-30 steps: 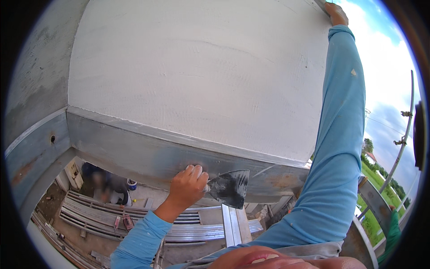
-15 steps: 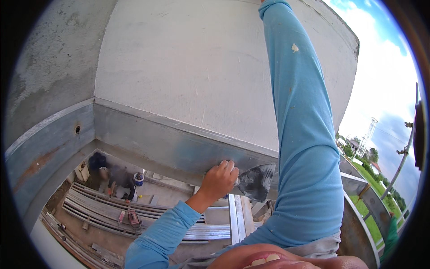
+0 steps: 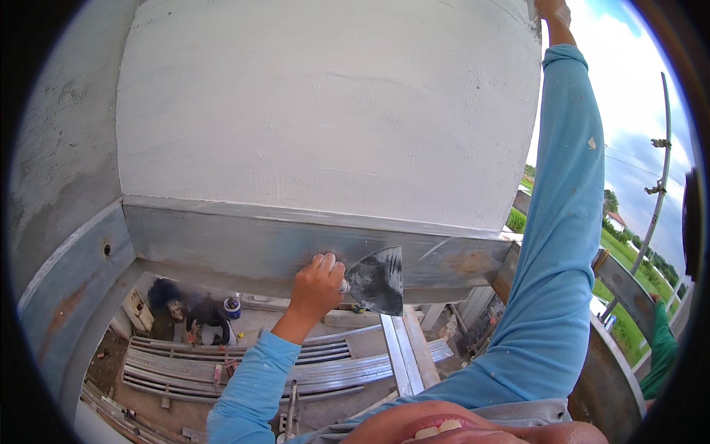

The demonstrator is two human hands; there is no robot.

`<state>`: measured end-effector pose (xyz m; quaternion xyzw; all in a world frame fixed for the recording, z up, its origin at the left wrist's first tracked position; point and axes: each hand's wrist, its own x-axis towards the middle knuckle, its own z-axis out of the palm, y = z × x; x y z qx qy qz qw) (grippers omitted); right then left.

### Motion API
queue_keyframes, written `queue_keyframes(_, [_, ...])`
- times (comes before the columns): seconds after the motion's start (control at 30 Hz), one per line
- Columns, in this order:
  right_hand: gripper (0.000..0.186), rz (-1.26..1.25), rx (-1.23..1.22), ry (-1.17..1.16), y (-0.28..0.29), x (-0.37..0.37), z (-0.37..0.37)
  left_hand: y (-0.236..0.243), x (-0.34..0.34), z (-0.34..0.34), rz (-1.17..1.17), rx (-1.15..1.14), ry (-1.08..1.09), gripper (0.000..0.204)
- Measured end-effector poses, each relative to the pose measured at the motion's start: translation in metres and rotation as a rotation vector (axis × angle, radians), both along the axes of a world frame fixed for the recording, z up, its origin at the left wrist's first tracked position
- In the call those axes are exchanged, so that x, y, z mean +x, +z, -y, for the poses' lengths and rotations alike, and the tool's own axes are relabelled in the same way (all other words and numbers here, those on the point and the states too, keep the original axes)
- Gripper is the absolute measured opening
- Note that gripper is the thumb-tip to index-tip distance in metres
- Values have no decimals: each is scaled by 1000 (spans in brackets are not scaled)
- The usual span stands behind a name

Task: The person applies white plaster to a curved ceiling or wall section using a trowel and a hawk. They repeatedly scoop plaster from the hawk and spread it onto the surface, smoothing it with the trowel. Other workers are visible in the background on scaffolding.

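In my left hand (image 3: 314, 288) I grip a wide putty knife (image 3: 381, 280) by its handle. Its dark, flared blade is smeared with pale filler and points right, in front of the grey steel beam (image 3: 214, 233). Above the beam rises a white skim-coated wall panel (image 3: 325, 111) with faint ridges and scratches. My right arm, in a light blue sleeve with a dried pale blob, stretches up to the panel's upper right edge. There my right hand (image 3: 555, 10) is cut off by the picture's top, its visible fingers curled; what they hold is hidden.
Far below, a person (image 3: 209, 318) crouches beside a blue bucket (image 3: 232, 307) and stacked metal bars (image 3: 259, 370). A rough grey wall (image 3: 66, 126) meets the panel at left. A rusty steel beam (image 3: 603, 370) runs at right, near a green sleeve (image 3: 660, 351).
My right hand has come into view at the upper right as that arm swung right. The putty knife in my left hand sits further left in the picture, and the view has shifted.
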<state>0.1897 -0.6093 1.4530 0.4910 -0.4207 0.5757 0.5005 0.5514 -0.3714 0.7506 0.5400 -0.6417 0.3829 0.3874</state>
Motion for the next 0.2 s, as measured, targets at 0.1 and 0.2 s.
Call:
queue_keyframes(0.1, [38, 181, 293, 480, -28, -40, 79, 1, 5, -1, 10, 14, 96, 37])
queue_keyframes(0.2, [49, 220, 465, 617, -16, -54, 106, -4, 7, -3, 26, -10, 160, 37])
